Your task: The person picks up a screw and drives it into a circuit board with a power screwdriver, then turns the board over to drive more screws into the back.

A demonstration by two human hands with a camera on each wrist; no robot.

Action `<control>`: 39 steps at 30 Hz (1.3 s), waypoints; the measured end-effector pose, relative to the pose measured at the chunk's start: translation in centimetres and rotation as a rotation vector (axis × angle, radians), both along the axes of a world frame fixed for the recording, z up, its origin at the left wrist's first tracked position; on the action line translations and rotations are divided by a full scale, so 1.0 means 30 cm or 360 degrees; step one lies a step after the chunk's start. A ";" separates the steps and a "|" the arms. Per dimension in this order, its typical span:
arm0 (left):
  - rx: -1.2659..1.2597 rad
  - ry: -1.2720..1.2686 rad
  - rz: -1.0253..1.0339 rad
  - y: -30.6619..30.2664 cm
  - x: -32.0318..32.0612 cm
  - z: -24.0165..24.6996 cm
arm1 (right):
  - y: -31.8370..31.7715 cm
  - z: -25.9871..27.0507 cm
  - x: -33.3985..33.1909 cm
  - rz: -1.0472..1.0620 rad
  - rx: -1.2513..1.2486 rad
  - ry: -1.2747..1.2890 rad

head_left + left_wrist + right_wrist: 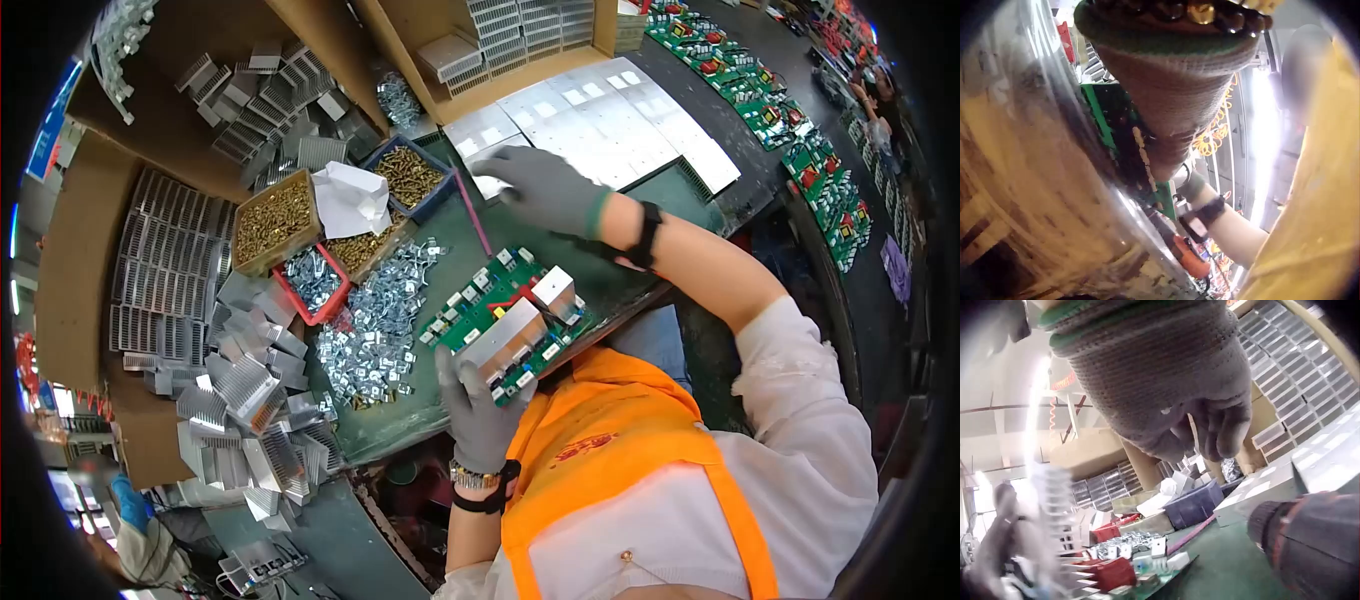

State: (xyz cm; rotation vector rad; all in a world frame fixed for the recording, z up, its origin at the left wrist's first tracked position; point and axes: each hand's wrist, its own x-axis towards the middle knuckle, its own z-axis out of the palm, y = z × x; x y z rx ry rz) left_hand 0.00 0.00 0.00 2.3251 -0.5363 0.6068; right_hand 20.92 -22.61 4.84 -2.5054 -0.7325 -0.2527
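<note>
A green circuit board [480, 295] with a silver heat sink [505, 340] and several small parts lies tilted near the bench's front edge. My gloved left hand [478, 415] grips its near left end; in the left wrist view the glove [1166, 94] hides part of the board [1100, 115]. My gloved right hand [555, 190] is raised over the bench beside the silver plates [580, 115], fingers loosely bent, holding nothing. Below this glove [1160, 381], the right wrist view shows a dark power screwdriver [1307, 540] with orange trim.
Bins of brass screws [275, 220] and a red bin [310, 285] of metal clips stand left of the board. Loose clips [370, 340] spread beside them. Heat sinks [250, 400] pile at the left. Cardboard boxes [600, 30] stand behind; finished-looking boards [825, 180] line the right.
</note>
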 end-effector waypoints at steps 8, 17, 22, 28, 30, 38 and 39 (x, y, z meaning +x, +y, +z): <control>0.0123 -0.0172 0.0056 -0.029 0.061 -0.053 | -0.396 0.029 -0.429 -0.0351 -0.0304 0.0017; 0.0273 -0.0024 0.0007 -0.012 0.021 0.067 | -0.459 -0.023 -0.537 -0.0495 -0.0281 0.0638; 0.0082 0.0140 0.0312 0.130 0.193 0.152 | -0.479 -0.013 -0.655 -0.0294 0.1272 0.1727; 0.0764 0.0557 0.0314 0.116 0.485 0.130 | -0.389 0.041 -0.815 0.0512 0.2574 0.2353; 0.1255 0.0390 0.0385 0.118 0.532 0.088 | -0.378 0.047 -0.845 0.0610 0.2685 0.2313; 0.0722 0.0581 0.0413 0.188 0.549 0.084 | -0.338 0.069 -0.908 0.0679 0.2918 0.2333; 0.0736 0.0579 0.0413 0.202 0.543 0.099 | -0.345 0.074 -0.904 0.0553 0.2724 0.2367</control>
